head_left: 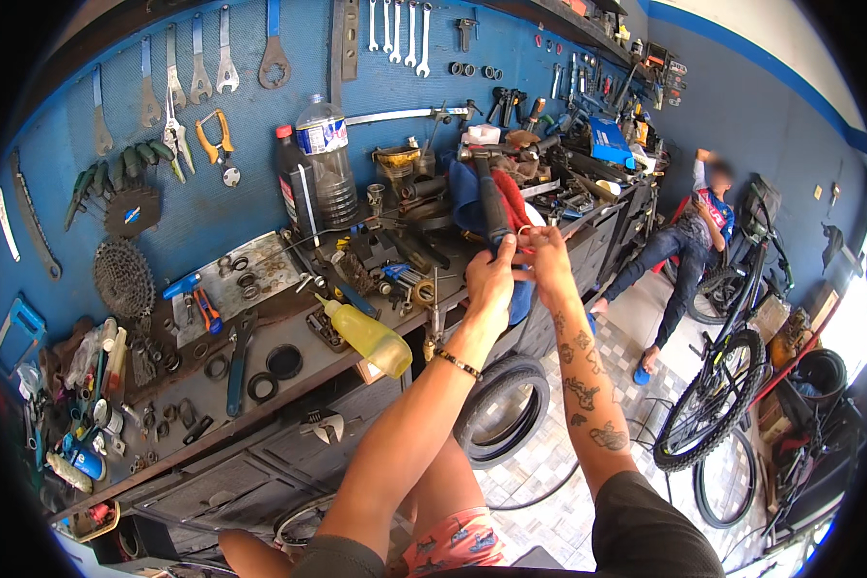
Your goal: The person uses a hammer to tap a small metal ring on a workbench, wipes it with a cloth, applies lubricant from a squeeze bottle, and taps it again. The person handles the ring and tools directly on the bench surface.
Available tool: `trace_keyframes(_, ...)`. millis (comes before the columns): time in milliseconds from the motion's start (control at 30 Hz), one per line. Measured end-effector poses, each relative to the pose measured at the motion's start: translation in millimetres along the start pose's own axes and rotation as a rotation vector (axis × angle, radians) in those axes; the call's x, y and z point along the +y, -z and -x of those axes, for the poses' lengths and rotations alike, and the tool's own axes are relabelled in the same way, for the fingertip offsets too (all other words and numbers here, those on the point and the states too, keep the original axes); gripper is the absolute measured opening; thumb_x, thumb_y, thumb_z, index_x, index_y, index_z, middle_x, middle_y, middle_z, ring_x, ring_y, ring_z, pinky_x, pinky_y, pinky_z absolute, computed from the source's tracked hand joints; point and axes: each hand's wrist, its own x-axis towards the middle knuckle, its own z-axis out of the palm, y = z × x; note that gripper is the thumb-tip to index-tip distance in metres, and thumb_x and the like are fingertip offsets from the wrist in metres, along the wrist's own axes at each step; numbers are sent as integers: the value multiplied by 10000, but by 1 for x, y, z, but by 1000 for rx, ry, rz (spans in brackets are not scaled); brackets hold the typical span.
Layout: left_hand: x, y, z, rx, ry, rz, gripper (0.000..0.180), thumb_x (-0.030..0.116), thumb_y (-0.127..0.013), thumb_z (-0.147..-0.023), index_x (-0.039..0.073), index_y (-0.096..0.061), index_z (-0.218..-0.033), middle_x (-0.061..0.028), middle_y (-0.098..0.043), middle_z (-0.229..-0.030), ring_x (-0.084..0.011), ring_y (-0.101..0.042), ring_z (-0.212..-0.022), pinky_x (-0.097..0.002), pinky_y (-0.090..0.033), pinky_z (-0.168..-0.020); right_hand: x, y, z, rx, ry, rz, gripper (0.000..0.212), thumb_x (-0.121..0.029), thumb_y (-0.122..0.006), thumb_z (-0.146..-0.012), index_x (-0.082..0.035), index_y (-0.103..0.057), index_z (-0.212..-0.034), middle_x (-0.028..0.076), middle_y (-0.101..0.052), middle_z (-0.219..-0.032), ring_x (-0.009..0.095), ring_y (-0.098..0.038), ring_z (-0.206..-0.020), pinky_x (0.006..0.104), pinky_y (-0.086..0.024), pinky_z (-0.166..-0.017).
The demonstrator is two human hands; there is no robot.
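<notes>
Both hands meet at the middle of the bench edge. My left hand (491, 286) is closed with its thumb at the lower end of a long black shaft (491, 197), which rises away from me. Close beside it, my right hand (547, 260) pinches its fingers at a small pale ring-like piece (524, 231); the exact grip is hidden. Red cloth (512, 197) and blue cloth (466, 197) lie around the shaft. A yellow squeeze bottle (368, 335) lies tilted at the bench edge, left of my left forearm.
The workbench (185, 448) carries loose rings, tools and two large bottles. An adjustable wrench (322, 426) juts below its edge. Tires (503, 409) stand by the bench. At right, a seated person (689, 226) is behind a black bicycle (718, 385). Wrenches (409, 39) hang above.
</notes>
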Motion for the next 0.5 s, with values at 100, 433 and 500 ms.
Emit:
trace_keyframes(100,-3,0,-7,31,-78,-135,221,212,-671,-1024,10,-692,-1111,-71,-720,-994,-126,-636,-838,-328,-502,-709,-24,5,-1,77,285,331,203,-259,-557,-1066,-76,-580,-1150,63,-668,-1084,149,-619,-860,318,-563,-730)
trace_keyframes(433,70,18,-35,-2,-394,-1057,249,143,-585,-941,-52,-675,-1068,-302,-714,-1080,-435,-695,-1110,-480,-524,-918,-52,-37,-67,-378,-213,-117,127,-281,-597,-1054,-207,-661,-1135,-16,-664,-1024,162,-635,-871,412,-567,-730)
trace_keyframes(500,104,7,-46,-36,-447,-1142,280,172,-591,-943,-75,-709,-1001,-306,-724,-969,-421,-722,-932,-489,-535,-822,-60,-43,-83,-238,-191,-88,173,-266,-593,-1042,-189,-672,-1174,-8,-663,-1041,192,-619,-953,471,-550,-784)
